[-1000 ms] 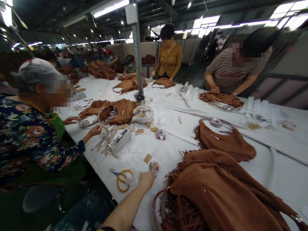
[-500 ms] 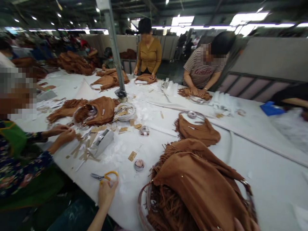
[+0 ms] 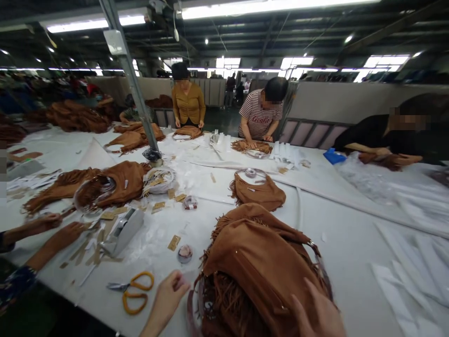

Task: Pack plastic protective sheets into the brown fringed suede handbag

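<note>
Beside the strap of a brown suede fringed bag (image 3: 259, 262), my left hand (image 3: 166, 299) is closed, fingertips pinched together. Something thin and clear may be between them, but I cannot make it out. My right hand (image 3: 319, 311) lies on the front of the bag near its lower right, fingers apart. Scissors (image 3: 135, 299) with orange handles rest on the table to the left of my left hand, their blades pointing left. A small roll (image 3: 185, 253) and a brown card tag (image 3: 174, 242) lie just beyond.
A tape dispenser (image 3: 124, 231) with paper strips stands at left, near a co-worker's hands (image 3: 59, 236). Another fringed bag (image 3: 259, 191) lies behind mine. White sheets (image 3: 403, 295) spread at right. A metal post (image 3: 131, 79) rises at left; several people work around the table.
My left hand has left the scissors' handles and moved right, towards the bag. More of my right hand shows on the bag. The view has shifted right and up.
</note>
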Action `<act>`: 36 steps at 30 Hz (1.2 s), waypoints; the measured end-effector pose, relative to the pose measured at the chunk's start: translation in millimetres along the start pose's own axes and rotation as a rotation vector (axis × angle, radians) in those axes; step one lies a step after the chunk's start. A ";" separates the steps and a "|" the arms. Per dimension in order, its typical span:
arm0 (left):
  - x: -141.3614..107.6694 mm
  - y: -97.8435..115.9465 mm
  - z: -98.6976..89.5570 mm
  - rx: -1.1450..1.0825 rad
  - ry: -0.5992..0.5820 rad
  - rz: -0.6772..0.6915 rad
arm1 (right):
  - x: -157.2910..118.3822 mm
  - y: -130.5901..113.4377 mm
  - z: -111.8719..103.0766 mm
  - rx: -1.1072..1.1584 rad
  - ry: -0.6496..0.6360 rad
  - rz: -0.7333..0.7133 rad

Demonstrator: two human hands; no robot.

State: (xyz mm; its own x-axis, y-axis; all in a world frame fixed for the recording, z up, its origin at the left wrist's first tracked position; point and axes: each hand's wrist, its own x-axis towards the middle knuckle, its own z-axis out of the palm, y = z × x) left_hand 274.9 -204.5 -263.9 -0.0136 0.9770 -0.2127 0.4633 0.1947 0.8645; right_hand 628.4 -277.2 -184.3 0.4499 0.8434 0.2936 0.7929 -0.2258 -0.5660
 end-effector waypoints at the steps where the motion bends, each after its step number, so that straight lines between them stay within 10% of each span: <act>1: -6.6 27.4 13.6 -0.073 -0.160 0.049 | -5.0 -18.4 2.3 0.114 -0.139 -0.022; 6: -35.6 102.8 64.0 -0.240 -0.543 0.104 | -29.0 -75.4 13.7 0.509 -0.697 0.054; 15: -57.3 85.5 101.0 -0.753 -0.621 -0.251 | -68.1 -57.0 34.5 0.749 -0.570 0.428; 22: -47.4 72.4 109.4 -0.433 -0.569 -0.150 | -47.9 -18.7 4.6 0.237 -0.256 -0.166; 26: -36.7 74.4 110.2 -0.218 -0.574 -0.122 | -25.9 4.0 -2.9 -0.074 -0.307 -0.371; 36: -10.8 111.5 117.9 0.073 -0.873 0.016 | -27.3 18.5 1.3 0.146 -0.345 -0.363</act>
State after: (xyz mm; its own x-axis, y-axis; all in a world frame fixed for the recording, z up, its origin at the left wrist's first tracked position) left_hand 431.2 -203.6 -218.8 0.6628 0.5584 -0.4989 0.5137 0.1457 0.8455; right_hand 630.3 -303.8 -203.8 -0.0247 0.9719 0.2343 0.7957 0.1610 -0.5839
